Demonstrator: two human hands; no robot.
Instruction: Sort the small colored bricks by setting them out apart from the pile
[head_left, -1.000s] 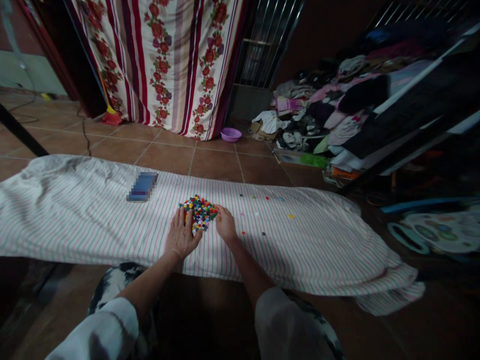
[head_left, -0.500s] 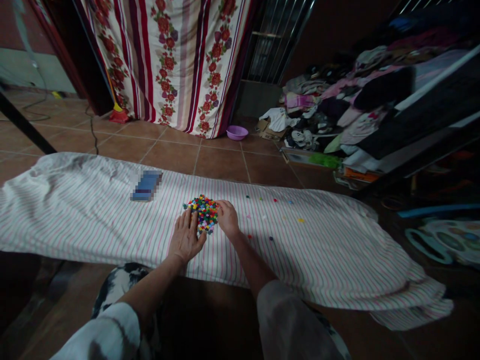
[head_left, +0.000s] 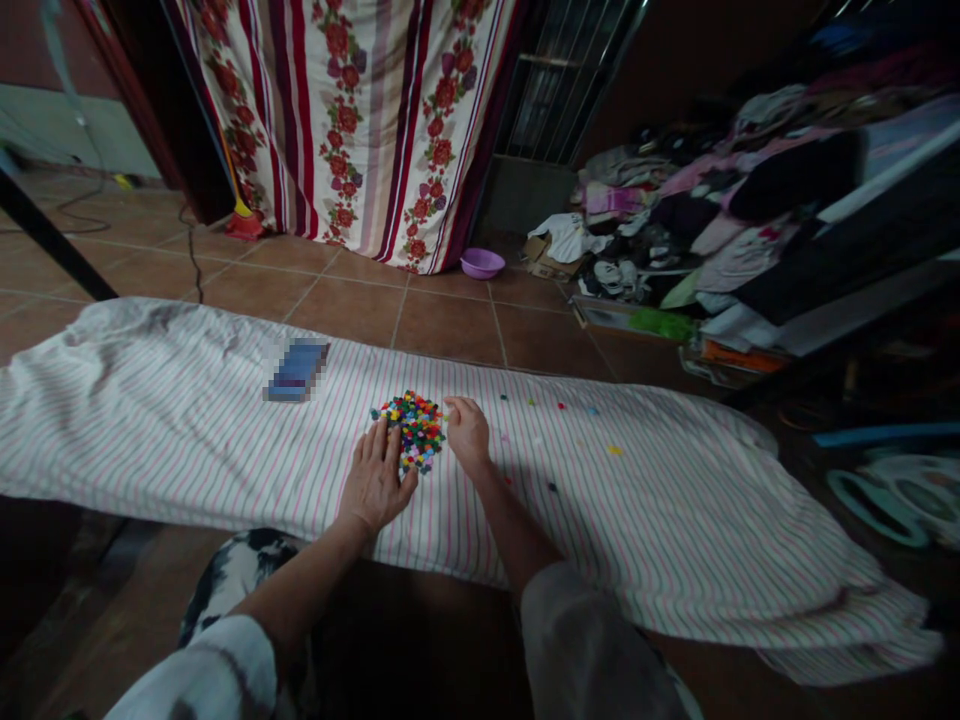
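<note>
A heap of small bright pieces [head_left: 414, 425] in many colours lies on a striped cloth [head_left: 247, 440]. My left hand [head_left: 377, 470] rests flat at the heap's near left edge, fingers stretched out and touching some pieces. Just right of the heap is my right hand [head_left: 468, 432], its fingers pinched together. What sits between those fingertips is too small to make out. Farther right, single pieces lie apart on the cloth, among them a yellow piece [head_left: 615, 450], a dark piece [head_left: 553, 487], a red piece [head_left: 561, 406] and a blue piece [head_left: 593, 411].
A blue rectangular thing [head_left: 298, 370], pixelated, lies on the cloth left of the heap. Beyond the cloth is a tiled floor with a purple basin [head_left: 482, 263], a flowered curtain [head_left: 382, 130] and a red broom [head_left: 245, 224]. Clothes [head_left: 675, 210] are piled at the right.
My right hand has drawn slightly right, away from the heap's edge, fingers still pinched. My left hand stays flat beside the heap. The whole view has shifted slightly.
</note>
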